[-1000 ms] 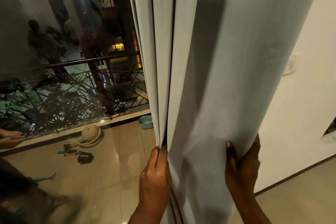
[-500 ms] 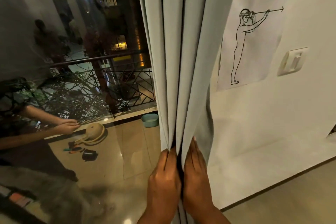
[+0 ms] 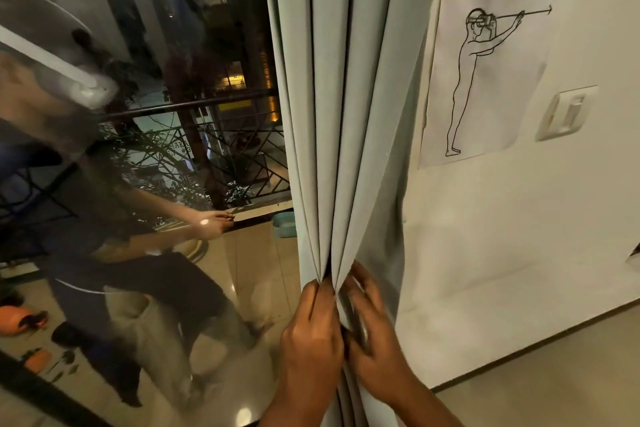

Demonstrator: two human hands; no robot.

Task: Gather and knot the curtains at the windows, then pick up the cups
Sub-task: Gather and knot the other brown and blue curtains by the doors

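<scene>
Nearest the camera, the left hand [image 3: 311, 333] and the right hand [image 3: 372, 333] meet at the lower centre of the head view, side by side and touching. The left hand grips the gathered folds of the curtain [image 3: 346, 114] from the window side; its fingers [image 3: 313, 291] lie pressed together and curl over the pleats. The right hand presses against the same bundle from the wall side, with its fingers [image 3: 360, 282] slightly spread and pointing upward along the fabric. This hand is motion-blurred, and whether the thumb wraps behind the cloth cannot be told.

The curtain is pale grey-green. It hangs in narrow vertical pleats, bunched between the two hands, and rises out of the top of the frame between the window pane and the wall.

To the left stands the window glass [image 3: 138, 149], dark outside. It reflects a person reaching toward the curtain and a glossy tiled floor. Small objects show low in the glass: an orange item [image 3: 15, 319] and a teal tub [image 3: 284, 224] just beside the curtain's edge. No cup can be made out with certainty. Beyond the glass runs a metal balcony railing [image 3: 207, 142], with foliage and lit buildings behind.

To the right, on the cream wall [image 3: 519, 253], hangs a paper sheet [image 3: 485, 62] bearing a line drawing of a standing figure. A wall switch [image 3: 566, 113] sits just right of it.
</scene>
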